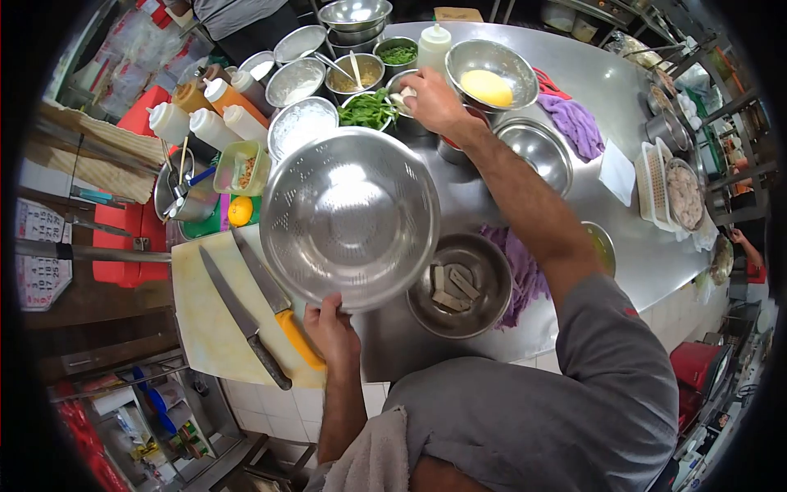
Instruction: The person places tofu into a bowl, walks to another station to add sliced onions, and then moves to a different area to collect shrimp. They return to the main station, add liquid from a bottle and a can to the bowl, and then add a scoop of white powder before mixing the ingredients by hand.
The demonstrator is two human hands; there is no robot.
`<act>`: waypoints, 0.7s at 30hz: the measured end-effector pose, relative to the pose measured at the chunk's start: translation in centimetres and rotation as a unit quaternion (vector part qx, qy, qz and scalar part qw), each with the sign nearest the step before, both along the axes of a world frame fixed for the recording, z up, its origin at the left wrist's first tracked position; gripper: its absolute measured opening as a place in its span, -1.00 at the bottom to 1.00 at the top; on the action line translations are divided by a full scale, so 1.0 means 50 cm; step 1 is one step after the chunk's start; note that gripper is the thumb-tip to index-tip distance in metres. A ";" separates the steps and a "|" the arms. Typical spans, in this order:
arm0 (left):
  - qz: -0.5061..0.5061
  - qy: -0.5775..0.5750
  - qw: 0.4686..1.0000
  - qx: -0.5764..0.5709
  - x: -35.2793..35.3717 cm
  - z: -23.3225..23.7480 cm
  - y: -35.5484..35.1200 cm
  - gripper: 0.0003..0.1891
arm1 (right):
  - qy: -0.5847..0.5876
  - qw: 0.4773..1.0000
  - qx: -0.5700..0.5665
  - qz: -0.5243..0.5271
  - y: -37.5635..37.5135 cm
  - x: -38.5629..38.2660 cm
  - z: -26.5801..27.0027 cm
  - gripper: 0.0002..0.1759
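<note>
My left hand (334, 332) grips the near rim of a shiny metal colander (352, 217), which is held up over the table with nothing in it. My right hand (436, 100) is stretched forward over a small metal container (407, 125) of pale white pieces. Its fingers are closed at the container's mouth; whether they hold one of the pieces is hidden. Beside that container is leafy green herbs (366, 109) in a bowl. Below the colander, to its right, a metal bowl (459, 318) holds several greyish-white blocks (455, 287).
Two knives (238, 307) (275, 283) lie on a cutting board (197, 316) at left. Squeeze bottles (209, 127) and metal bowls (295, 82) crowd the back. A large bowl (492, 61) with a yellow mass, purple cloths (574, 127) and a white basket (653, 184) stand right.
</note>
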State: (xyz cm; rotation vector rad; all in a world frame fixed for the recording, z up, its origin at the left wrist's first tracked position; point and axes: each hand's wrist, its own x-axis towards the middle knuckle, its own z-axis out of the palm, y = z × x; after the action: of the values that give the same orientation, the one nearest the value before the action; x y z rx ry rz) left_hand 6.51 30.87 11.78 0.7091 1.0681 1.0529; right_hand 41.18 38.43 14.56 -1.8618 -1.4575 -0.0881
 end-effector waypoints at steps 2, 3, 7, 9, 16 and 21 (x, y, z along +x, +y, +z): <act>0.020 -0.012 1.000 0.004 -0.025 0.009 -0.006 -0.93 | -0.030 0.999 -0.028 -0.033 0.024 0.007 -0.007 -0.74; 0.006 0.004 1.000 0.017 -0.041 0.022 -0.015 -0.89 | -0.022 0.992 -0.127 -0.015 0.019 0.008 -0.010 -0.74; -0.037 0.037 0.998 0.027 -0.081 0.050 -0.036 -0.90 | -0.008 0.970 -0.238 0.055 -0.009 0.030 -0.014 -0.76; -0.037 0.059 0.997 0.035 -0.099 0.040 -0.033 -0.88 | -0.037 0.988 -0.118 0.090 -0.039 0.032 0.003 -0.79; 0.003 0.063 0.995 0.078 -0.133 -0.023 0.004 -0.66 | -0.217 0.966 -0.053 -0.128 -0.135 0.116 0.045 -0.79; -0.052 0.268 0.944 0.187 -0.143 -0.126 -0.037 -0.59 | -0.209 0.960 -0.169 -0.074 -0.158 0.149 0.000 -0.85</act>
State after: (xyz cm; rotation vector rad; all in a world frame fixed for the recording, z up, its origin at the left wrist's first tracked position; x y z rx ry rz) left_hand -0.62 29.02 5.49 1.4031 1.2839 1.0053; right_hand 48.62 30.55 14.54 -2.3353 -1.6915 -0.3419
